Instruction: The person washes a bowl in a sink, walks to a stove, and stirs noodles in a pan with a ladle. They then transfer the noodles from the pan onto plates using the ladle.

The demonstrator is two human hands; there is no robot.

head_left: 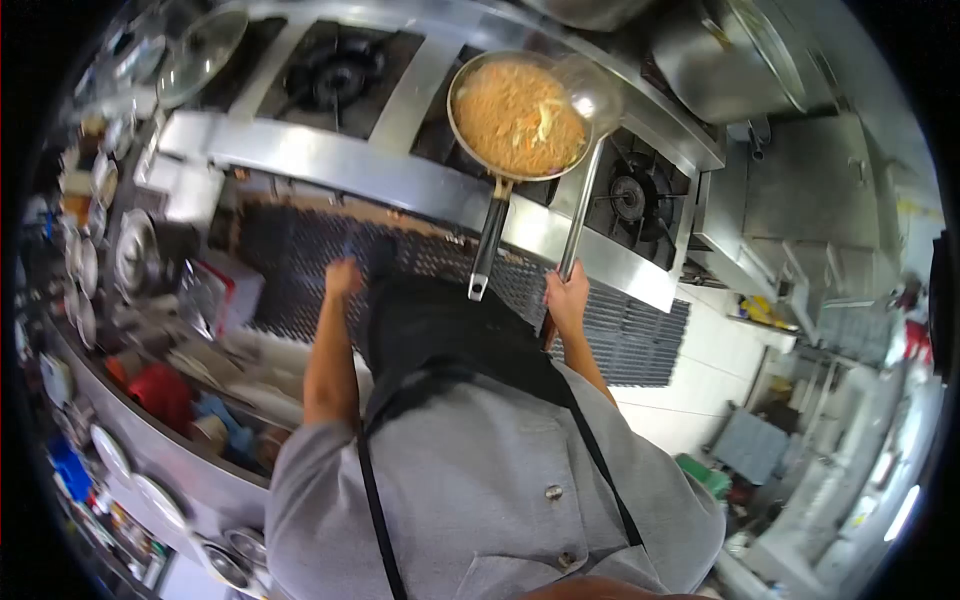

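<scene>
Figure: stove station, head view. The frying pan (517,115) sits on a burner of the stove (330,160) in the upper centre of the frame, filled with an orange-brown mix of rice or noodles; I cannot tell which. Its dark handle (488,250) points down the frame and is untouched. The ladle (590,92) hangs with its bowl over the pan's right rim, its long shaft running down to the right hand (567,295), whose fingers are wrapped around the end of it. The left hand (343,275) hovers free at centre left over the black floor mat (300,270); its fingers look curled, but blur keeps me from telling whether they hold anything. I judge the step in hand to be working the pan's contents with the ladle. The next move calls for steadying the free pan handle, the left hand being nearest. A cluttered tabletop (150,440) runs along the left edge.
</scene>
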